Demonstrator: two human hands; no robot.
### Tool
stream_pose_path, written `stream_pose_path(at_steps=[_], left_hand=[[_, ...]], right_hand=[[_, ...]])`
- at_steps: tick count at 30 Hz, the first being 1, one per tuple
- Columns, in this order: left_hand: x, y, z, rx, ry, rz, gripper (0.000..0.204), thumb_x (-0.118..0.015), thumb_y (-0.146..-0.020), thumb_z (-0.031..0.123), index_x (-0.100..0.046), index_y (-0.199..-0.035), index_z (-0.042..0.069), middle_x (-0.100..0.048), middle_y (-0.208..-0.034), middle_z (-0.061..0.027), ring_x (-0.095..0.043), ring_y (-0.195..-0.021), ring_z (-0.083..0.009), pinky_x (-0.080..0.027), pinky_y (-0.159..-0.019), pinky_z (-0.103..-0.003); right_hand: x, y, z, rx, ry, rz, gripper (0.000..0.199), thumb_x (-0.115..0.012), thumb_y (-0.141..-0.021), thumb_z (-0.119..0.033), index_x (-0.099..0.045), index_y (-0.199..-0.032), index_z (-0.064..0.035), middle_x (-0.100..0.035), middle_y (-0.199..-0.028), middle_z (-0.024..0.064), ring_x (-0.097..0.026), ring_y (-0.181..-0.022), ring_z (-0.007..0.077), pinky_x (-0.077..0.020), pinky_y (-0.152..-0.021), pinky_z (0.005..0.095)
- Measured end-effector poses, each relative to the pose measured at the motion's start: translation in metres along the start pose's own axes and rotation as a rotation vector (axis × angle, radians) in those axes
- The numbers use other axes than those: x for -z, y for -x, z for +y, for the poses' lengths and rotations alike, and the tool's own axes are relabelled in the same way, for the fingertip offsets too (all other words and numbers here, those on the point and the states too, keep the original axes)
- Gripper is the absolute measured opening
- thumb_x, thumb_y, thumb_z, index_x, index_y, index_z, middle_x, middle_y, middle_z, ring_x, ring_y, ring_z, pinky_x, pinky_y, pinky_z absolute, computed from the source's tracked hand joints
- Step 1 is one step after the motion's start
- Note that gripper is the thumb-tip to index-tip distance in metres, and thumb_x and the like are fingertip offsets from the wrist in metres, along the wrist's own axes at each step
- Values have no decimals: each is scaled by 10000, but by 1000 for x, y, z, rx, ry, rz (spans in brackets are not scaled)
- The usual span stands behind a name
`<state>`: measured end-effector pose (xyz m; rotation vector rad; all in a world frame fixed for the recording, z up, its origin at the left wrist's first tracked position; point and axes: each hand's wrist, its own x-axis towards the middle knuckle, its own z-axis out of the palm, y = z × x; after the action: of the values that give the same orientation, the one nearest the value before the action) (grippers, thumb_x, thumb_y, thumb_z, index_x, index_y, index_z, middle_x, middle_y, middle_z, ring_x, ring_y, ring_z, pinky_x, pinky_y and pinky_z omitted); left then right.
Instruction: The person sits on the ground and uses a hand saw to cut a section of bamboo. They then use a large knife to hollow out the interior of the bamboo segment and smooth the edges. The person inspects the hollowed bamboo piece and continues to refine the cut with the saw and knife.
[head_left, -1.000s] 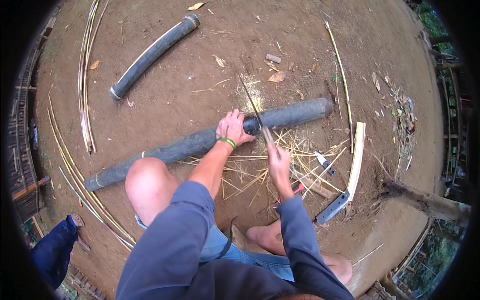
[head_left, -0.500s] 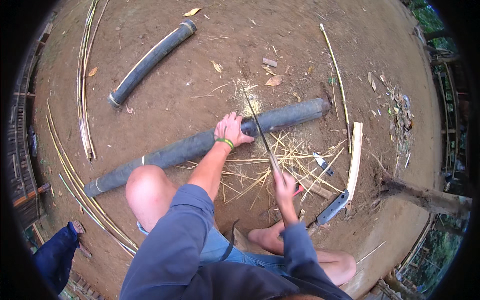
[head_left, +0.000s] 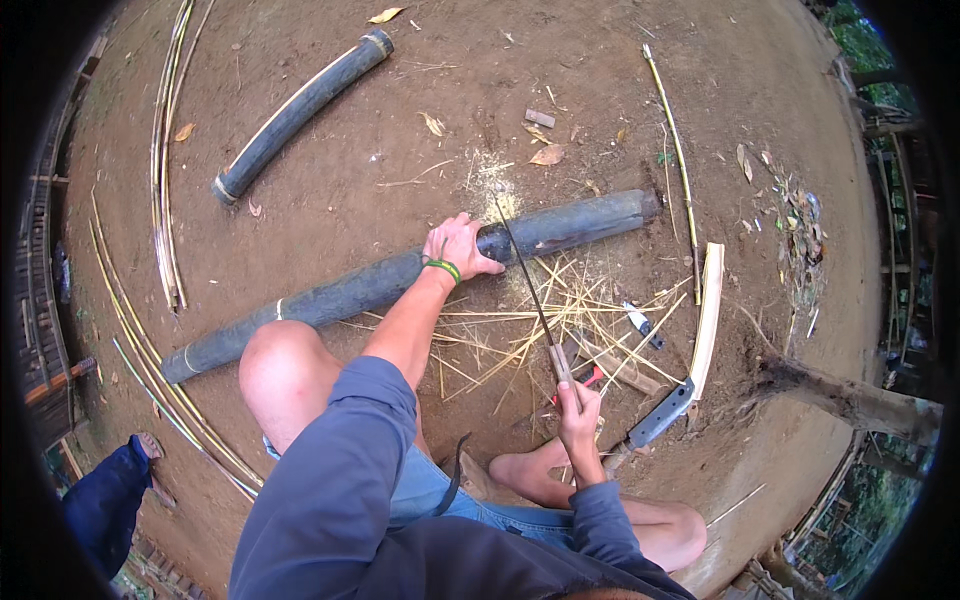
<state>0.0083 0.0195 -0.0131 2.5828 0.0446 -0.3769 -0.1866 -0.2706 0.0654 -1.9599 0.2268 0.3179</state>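
**Bamboo pole pinned down, thin blade drawn back across it**

Bamboo pole [head_left: 380,285] is the anchor for everything in my feed: long, dark grey-green, round and smooth, lying slantwise on packed brown dirt. Left hand [head_left: 458,245] sits on top of it with palm pressed down and fingers draped over the far side, a green band on that wrist. Right hand [head_left: 578,405] is on the near side of the pole, fist clenched round the pale handle of a long thin blade [head_left: 525,285], whose dark narrow length runs up and crosses over the pole just beside the left hand. Pale sawdust dusts the dirt right behind the pole there.

Straw-coloured splinters [head_left: 540,320] are heaped against the pole's near side. Further out that way lie a flat pale bamboo slat [head_left: 708,315] and a broad cleaver [head_left: 660,415]. A second dark pole [head_left: 300,100] lies well beyond the main one.

Hard to make out: something red under the right hand, mostly hidden. Blade edge is too thin to read.
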Motion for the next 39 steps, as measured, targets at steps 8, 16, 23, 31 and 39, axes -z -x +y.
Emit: stream_pose_path(at_steps=[8,16,23,31,39], left_hand=[[-9,-8,8,-54,0,35,881,-890,-525,628,-762,-1205,81,-678,-1112,-162,-675,-1090,-373,-544,-973,-470],[-7,-11,3,-22,28,-19,900,-878,-515,651,-759,-1171,47,-681,-1122,-169,-672,-1101,-375,-548,-976,-476],[7,-10,-6,38,20,-89,910,-874,-522,655,-760,-1211,70,-682,-1206,-190,-663,-1157,-382,-539,-1008,-478],[-8,-3,7,40,-71,-28,892,-904,-543,603,-688,-1220,63,-694,-1212,-172,-693,-1116,-365,-553,-988,-469],[-3,-4,1,94,-52,-32,768,-914,-571,480,-681,-1192,93,-691,-1213,-143,-676,-1146,-348,-555,-1000,-459]], right_hand=[[-66,-127,-24,73,38,63,354,-637,-1022,-260,-686,-830,34,-506,-571,71,-492,-535,132,-380,-529,356],[-29,-83,9,166,86,49,434,-612,-1041,-286,-572,-700,-19,-461,-575,-23,-409,-532,86,-291,-495,321],[-22,-24,2,96,28,-20,291,-624,-1014,-204,-704,-835,11,-533,-582,83,-486,-548,122,-396,-540,362],[-84,-140,-20,170,-46,64,431,-650,-1023,-294,-596,-747,33,-459,-575,78,-410,-564,137,-326,-531,404],[-5,-14,15,78,6,-16,391,-622,-1026,-264,-646,-738,-2,-508,-582,14,-458,-537,93,-359,-512,323]])
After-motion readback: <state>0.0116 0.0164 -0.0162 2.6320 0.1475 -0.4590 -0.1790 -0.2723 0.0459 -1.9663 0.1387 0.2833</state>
